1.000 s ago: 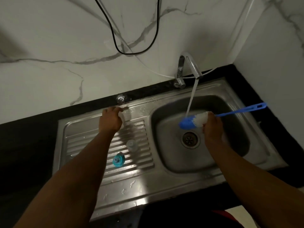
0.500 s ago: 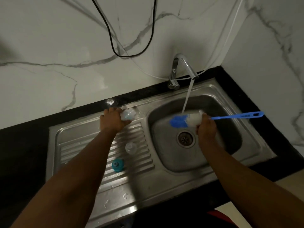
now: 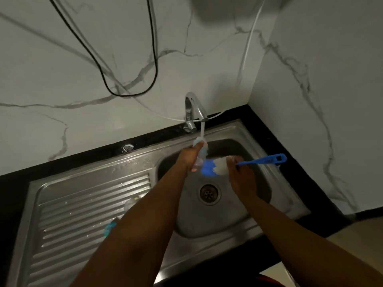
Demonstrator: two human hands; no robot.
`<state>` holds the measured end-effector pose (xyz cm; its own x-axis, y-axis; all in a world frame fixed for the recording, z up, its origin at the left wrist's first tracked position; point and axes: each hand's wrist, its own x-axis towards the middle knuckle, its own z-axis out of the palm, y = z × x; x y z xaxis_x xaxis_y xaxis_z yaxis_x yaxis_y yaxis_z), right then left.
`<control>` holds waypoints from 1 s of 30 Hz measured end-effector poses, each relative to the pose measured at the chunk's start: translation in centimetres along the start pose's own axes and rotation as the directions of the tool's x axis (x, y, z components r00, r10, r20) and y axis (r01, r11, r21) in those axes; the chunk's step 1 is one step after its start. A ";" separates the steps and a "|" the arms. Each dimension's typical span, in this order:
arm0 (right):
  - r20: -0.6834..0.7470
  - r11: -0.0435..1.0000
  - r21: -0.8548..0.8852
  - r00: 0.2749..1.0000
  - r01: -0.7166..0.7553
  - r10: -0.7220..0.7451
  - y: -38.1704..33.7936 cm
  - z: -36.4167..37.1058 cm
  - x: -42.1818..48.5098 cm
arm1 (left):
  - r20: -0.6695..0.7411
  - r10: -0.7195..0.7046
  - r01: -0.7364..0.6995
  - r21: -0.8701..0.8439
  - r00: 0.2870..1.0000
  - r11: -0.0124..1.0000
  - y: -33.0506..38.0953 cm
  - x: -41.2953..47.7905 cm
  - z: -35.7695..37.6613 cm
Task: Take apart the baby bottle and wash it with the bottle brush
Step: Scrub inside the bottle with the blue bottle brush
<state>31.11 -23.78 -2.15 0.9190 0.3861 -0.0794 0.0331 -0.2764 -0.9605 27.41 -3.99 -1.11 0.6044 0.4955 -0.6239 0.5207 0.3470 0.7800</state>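
Over the far left of the stainless steel sink basin (image 3: pixel 207 223), the left hand (image 3: pixel 189 157) has its fingers curled round a small clear baby bottle with a pale blue tint (image 3: pixel 202 151). The bottle is held in the thin stream of water (image 3: pixel 202 129) that runs from the chrome tap (image 3: pixel 194 109).

Just right of it, the right hand (image 3: pixel 241 177) grips the blue plastic bottle brush (image 3: pixel 255 161) where the handle meets the head. Its white and blue bristles point left and sit close against the bottle, though blur hides whether they touch. The handle sticks out to the right over the sink's rim. The round drain (image 3: pixel 209 193) lies below and between the hands.

On the ribbed steel drainboard (image 3: pixel 83 204) to the left, a clear rounded bottle part (image 3: pixel 129 204) and a blue ring-shaped part (image 3: pixel 109 228) lie apart, both partly hidden by the left forearm. A black cable (image 3: pixel 124 95) loops down the white marble wall (image 3: pixel 62 59) behind the black counter (image 3: pixel 20 179).
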 end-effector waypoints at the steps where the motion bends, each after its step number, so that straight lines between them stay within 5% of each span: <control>1: 0.023 0.999 -0.028 0.999 0.040 -0.039 -0.2 -0.5 0.3 | -0.005 0.006 -0.006 -0.021 1.000 1.000 0.2 0.1 0.8; 6: 0.193 0.925 -0.264 0.954 0.275 -0.229 0.0 -2.7 2.3 | -0.080 0.085 -0.089 -0.045 0.993 0.995 0.2 0.5 3.7; 8: 0.232 0.896 -0.339 0.949 0.286 -0.215 -0.4 -3.1 2.9 | -0.109 0.060 -0.071 -0.094 0.992 0.993 0.0 0.7 4.0; 11: 0.304 0.897 -0.331 0.933 0.292 -0.192 -1.6 -2.7 3.6 | -0.070 -0.055 0.022 -0.410 0.996 0.912 0.7 0.7 4.7; 14: 0.340 0.906 -0.387 0.940 0.172 -0.033 -3.0 -2.1 4.2 | -0.071 -0.129 0.080 -0.478 0.989 0.875 0.7 1.0 3.9; 20: 0.270 0.873 -0.433 0.956 0.224 -0.112 -3.8 -2.4 4.0 | -0.318 -0.152 0.096 -0.187 0.936 0.978 -2.6 -0.4 1.9; 22: 0.181 0.913 -0.353 0.972 0.206 -0.150 -3.6 -2.8 3.1 | -0.377 0.000 -0.059 -0.144 0.926 0.988 -3.4 -2.5 1.8; 25: 0.110 0.924 -0.291 0.968 0.248 -0.225 -3.7 -3.7 2.1 | -0.510 0.398 -0.373 0.155 0.763 0.915 -4.8 -5.4 1.9; 30: 0.095 0.903 -0.408 0.990 0.133 -0.102 -4.6 -4.6 0.6 | -0.368 0.559 -0.329 0.526 0.743 0.784 -6.6 -6.8 2.5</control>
<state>33.29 -26.32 3.47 0.8692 0.4944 -0.0059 0.3121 -0.5577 -0.7691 21.41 -11.64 -2.11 0.5182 0.8552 -0.0100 0.5264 -0.3097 0.7918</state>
